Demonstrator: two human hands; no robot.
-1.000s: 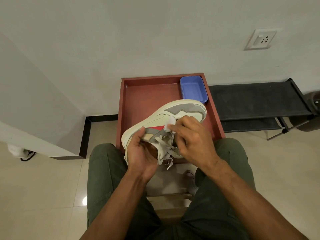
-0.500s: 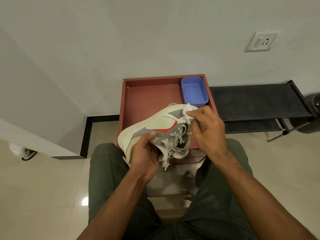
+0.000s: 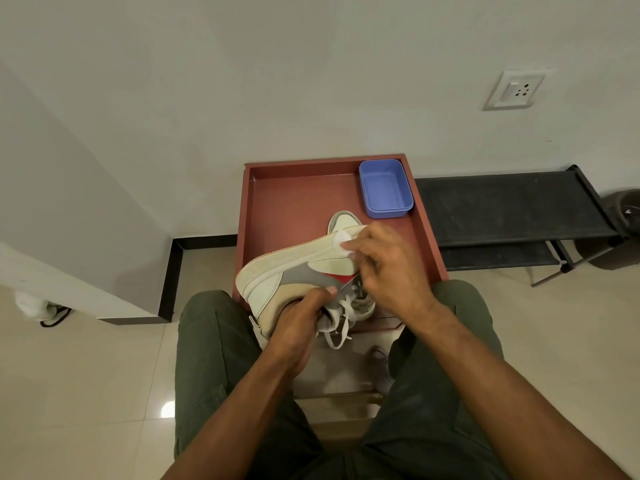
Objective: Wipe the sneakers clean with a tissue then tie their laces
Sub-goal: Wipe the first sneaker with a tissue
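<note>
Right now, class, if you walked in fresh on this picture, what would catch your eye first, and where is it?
First, the sneaker, tipped on its side in mid-picture above the person's lap: the left hand grips its collar by the loose laces, while the right hand presses a white tissue to its toe end. Behind lies a red-brown tray with a blue tub in its far right corner.

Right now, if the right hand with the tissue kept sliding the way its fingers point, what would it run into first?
The right hand points up-left along the sneaker, so past the tissue it likely meets only more sneaker, then the red tray. Depth is uncertain.
</note>
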